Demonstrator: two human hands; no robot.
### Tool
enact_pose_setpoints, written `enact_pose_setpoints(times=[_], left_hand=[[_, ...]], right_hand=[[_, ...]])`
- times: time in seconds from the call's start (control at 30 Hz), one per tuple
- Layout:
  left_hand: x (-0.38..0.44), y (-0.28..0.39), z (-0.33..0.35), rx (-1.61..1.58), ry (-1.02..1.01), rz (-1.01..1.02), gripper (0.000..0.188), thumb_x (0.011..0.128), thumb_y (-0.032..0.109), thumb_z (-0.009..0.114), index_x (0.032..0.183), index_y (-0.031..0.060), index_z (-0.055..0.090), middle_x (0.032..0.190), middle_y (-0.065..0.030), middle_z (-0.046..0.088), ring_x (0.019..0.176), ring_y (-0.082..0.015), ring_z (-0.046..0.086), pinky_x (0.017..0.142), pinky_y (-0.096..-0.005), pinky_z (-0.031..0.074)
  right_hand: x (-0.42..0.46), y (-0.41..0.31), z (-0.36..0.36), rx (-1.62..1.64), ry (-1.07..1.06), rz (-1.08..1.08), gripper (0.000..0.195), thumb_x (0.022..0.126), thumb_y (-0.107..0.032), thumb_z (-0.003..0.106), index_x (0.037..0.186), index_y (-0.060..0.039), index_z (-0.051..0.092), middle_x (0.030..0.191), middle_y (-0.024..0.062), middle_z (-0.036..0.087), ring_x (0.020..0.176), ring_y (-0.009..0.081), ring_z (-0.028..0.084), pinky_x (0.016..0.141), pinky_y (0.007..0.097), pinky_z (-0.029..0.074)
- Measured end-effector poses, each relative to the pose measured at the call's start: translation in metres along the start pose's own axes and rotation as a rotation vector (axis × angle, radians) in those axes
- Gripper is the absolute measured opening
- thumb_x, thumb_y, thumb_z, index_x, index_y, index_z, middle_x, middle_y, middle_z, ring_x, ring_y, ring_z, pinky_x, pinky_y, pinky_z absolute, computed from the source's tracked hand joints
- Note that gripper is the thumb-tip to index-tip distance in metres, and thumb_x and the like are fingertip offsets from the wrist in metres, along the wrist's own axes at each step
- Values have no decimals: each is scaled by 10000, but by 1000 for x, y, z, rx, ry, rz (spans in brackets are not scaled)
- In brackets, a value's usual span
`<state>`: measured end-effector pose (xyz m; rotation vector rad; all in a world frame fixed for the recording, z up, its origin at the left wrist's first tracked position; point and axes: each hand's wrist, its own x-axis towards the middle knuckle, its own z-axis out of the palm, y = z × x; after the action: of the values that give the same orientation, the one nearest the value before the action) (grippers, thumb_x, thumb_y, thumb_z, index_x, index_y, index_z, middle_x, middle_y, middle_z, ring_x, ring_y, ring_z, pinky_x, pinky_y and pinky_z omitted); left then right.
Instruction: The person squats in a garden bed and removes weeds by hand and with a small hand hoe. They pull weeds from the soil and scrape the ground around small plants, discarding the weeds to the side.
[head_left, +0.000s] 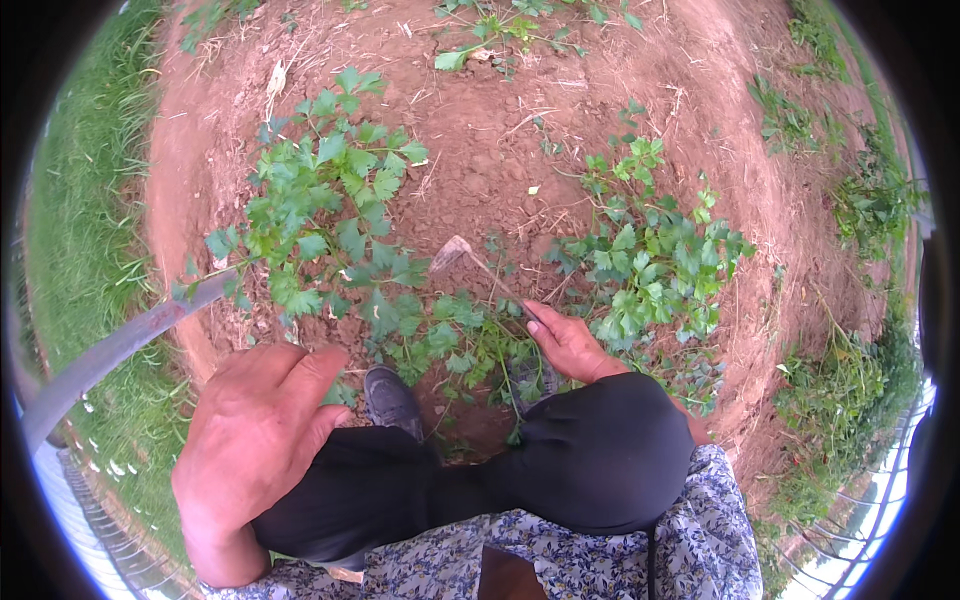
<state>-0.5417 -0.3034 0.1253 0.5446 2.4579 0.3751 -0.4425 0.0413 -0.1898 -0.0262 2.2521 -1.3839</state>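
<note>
My right hand (570, 341) grips the dark handle of a small hand hoe (452, 253). Its soil-dusted metal blade rests on or just above the earth between leafy plants. Over my left knee, my left hand (251, 427) is raised with the back up, its thumb apart from the bent fingers. Nothing shows in it, though its palm side is hidden. A celery-like plant (330, 195) grows ahead on the left and a similar leafy plant (649, 255) on the right. Low greenery (450, 330) lies between my shoes, partly covering the right one.
A grey pipe (142, 334) curves in from the left, its end among the leaves. Tall grass (90, 195) borders the reddish soil (480, 150). More plants (870, 195) grow along the right. My left shoe (391, 401) stands close behind the greenery.
</note>
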Motion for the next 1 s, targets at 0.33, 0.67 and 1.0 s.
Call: enact_pose_setpoints(times=[0.33, 0.67, 1.0], left_hand=[[-7, 3, 6, 33, 64, -41, 476, 771, 147, 799, 1214, 43, 658, 953, -158, 633, 897, -390, 618, 808, -482, 498], [0, 7, 3, 34, 33, -26, 483, 771, 140, 802, 1220, 43, 654, 950, -160, 633, 898, -390, 619, 792, -484, 496], [3, 6, 7, 72, 62, -52, 447, 793, 158, 796, 1204, 53, 654, 943, -165, 630, 894, -396, 617, 802, -483, 494]], right_hand=[[-7, 1, -15, 106, 271, 201, 446, 1091, -273, 513, 1475, -49, 486, 1286, 218, 643, 1190, 321, 641, 1029, 381, 477], [37, 40, 5, 372, 536, 332, 423, 1088, -318, 490, 1435, -78, 521, 794, 55, 566, 687, 170, 540, 662, 331, 461], [46, 0, -12, 767, 318, 559, 529, 1100, -256, 486, 1607, -243, 333, 713, -22, 521, 492, 89, 420, 428, 272, 384]])
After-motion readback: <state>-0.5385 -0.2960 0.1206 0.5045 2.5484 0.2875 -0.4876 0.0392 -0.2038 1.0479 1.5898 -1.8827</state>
